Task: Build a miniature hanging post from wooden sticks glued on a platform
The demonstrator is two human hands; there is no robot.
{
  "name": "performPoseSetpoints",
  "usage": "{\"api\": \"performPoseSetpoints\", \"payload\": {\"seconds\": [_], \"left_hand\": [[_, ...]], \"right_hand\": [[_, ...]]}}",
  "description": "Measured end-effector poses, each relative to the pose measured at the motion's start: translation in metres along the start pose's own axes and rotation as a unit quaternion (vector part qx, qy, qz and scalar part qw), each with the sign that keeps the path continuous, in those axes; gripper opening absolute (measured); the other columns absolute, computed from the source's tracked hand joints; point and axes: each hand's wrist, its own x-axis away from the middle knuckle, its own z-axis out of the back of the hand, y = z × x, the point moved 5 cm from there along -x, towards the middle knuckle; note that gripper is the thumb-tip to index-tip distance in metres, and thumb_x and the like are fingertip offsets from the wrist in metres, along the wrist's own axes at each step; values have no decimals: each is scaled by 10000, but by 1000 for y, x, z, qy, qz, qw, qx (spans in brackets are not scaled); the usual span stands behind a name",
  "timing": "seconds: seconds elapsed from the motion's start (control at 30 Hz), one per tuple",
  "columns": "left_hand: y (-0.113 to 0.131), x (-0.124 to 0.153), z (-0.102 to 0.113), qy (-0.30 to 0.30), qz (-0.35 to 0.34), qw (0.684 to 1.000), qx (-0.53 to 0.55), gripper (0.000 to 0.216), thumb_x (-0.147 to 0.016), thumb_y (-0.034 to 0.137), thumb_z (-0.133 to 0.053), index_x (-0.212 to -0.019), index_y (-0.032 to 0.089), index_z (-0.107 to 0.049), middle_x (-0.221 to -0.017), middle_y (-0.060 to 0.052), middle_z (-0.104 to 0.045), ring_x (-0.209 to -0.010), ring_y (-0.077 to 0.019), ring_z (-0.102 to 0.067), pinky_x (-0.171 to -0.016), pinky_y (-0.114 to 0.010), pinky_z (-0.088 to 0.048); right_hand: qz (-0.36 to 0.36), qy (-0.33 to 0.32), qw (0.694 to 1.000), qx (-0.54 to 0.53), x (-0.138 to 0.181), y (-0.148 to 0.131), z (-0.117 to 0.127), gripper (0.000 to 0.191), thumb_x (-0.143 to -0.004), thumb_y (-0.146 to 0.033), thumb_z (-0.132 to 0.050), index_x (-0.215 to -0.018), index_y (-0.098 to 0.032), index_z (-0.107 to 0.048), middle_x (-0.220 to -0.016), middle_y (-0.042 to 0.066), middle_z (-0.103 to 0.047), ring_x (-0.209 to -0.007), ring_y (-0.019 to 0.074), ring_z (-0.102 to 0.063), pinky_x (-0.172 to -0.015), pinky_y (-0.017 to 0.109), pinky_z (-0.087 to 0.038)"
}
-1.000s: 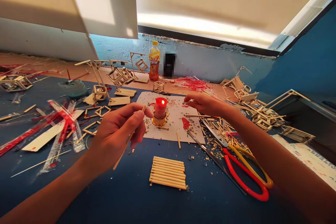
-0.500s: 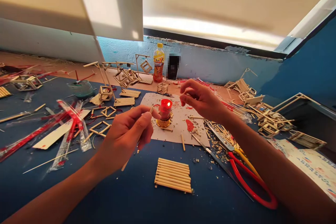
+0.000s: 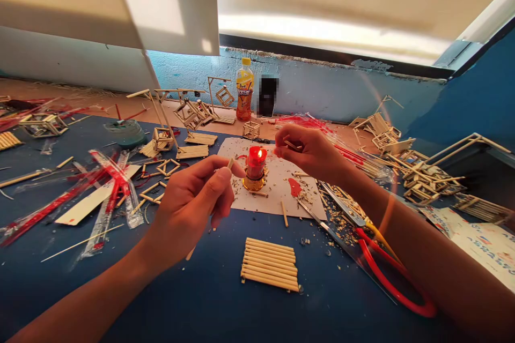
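A thin wooden stick point(image 3: 230, 163) is pinched between the thumb and index finger of my left hand point(image 3: 197, 201); its lower end pokes out beneath the palm. My right hand point(image 3: 308, 151), fingers curled together, is just right of the flame and seems to grip a short wooden stick point(image 3: 293, 146), mostly hidden by the fingers. Between my hands a lit red candle point(image 3: 257, 161) stands on a gold-coloured base, on a sheet of cardboard point(image 3: 233, 201) strewn with scraps. Closer to me lies a flat panel of sticks point(image 3: 269, 264) side by side.
Large red-handled scissors point(image 3: 366, 236) and a thin blade point(image 3: 322, 225) lie under my right forearm. Red glue sticks in plastic point(image 3: 112, 187) lie left. Stick frames point(image 3: 426, 182) are piled right. A drink bottle point(image 3: 244, 91) stands at the back.
My right hand has come nearer the candle flame, and its fingers have drawn together. My left hand keeps its stick almost still. The view has shifted slightly.
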Motion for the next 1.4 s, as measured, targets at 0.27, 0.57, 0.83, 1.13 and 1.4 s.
{"api": "performPoseSetpoints", "payload": {"seconds": [0.27, 0.57, 0.83, 1.13, 1.4], "left_hand": [[-2, 1, 3, 1, -12, 1000, -15, 198, -1071, 328, -555, -994, 220, -702, -565, 55, -557, -476, -92, -469, -449, -177, -392], [-3, 0, 4, 6, -5, 1000, 2, 187, -1057, 318, -582, -986, 270, -748, -557, 52, -562, -465, -94, -483, -429, -168, -402], [-1, 1, 4, 18, -11, 1000, 1, 194, -1042, 305, -592, -961, 264, -763, -537, 43, -554, -452, -109, -480, -416, -185, -406], [1, 0, 3, 19, -18, 1000, -1, 198, -1043, 310, -603, -953, 275, -775, -534, 35, -553, -464, -106, -481, -413, -177, -402], [-1, 2, 3, 10, -24, 1000, -5, 190, -1056, 322, -600, -980, 282, -770, -551, 43, -556, -473, -98, -497, -429, -186, -407]], "right_hand": [[10, 7, 1000, 22, 0, -3, 2, 67, -972, -281, -656, -913, -250, -649, -840, -10, -640, -663, 133, -450, -608, 321, -367], [19, 20, 999, 43, 2, -5, 3, 21, -952, -235, -660, -969, -241, -651, -873, -10, -647, -669, 127, -470, -629, 327, -375], [32, 19, 998, 59, 2, -12, 4, 33, -948, -210, -648, -928, -234, -656, -822, -18, -606, -640, 118, -432, -621, 315, -377], [46, 20, 994, 95, 4, -15, 4, 73, -965, -194, -633, -930, -239, -680, -855, -7, -665, -691, 131, -519, -639, 321, -392], [59, 13, 991, 116, 4, -20, 3, 122, -959, -132, -606, -924, -234, -664, -898, -11, -689, -747, 128, -578, -671, 311, -430]]}}
